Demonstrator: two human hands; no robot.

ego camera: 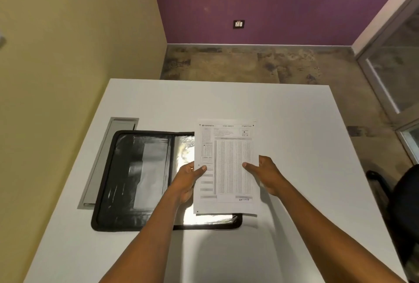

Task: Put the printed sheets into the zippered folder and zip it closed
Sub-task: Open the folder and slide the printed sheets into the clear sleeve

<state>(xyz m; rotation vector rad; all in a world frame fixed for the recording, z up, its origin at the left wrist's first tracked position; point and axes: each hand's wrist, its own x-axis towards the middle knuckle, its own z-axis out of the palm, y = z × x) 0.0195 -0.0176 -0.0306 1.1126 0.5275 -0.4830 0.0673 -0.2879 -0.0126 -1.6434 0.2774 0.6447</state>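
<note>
Okay, black zippered folder (pixel 118 169) lies open flat on the smooth white bench (pixel 294 124). It has a dark fabric rim, rounded corners and glossy clear sleeves inside. Thin printed sheets (pixel 229 158), white with dense grey grids, sit over its right half. Left hand (pixel 186 183) pinches the left edge, thumb on top. Right hand (pixel 269 176) grips the right edge, thumb on the page. Both forearms reach forward.

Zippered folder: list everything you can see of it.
The zippered folder lies open and flat on the white table, left of centre. It is black with a dark fabric border and rounded corners; inside are glossy clear sleeves catching glare. Its left edge overlaps a grey hatch in the tabletop. The printed sheets, held by the left hand and right hand, hide most of its right half. Whether they touch it cannot be told.
</note>
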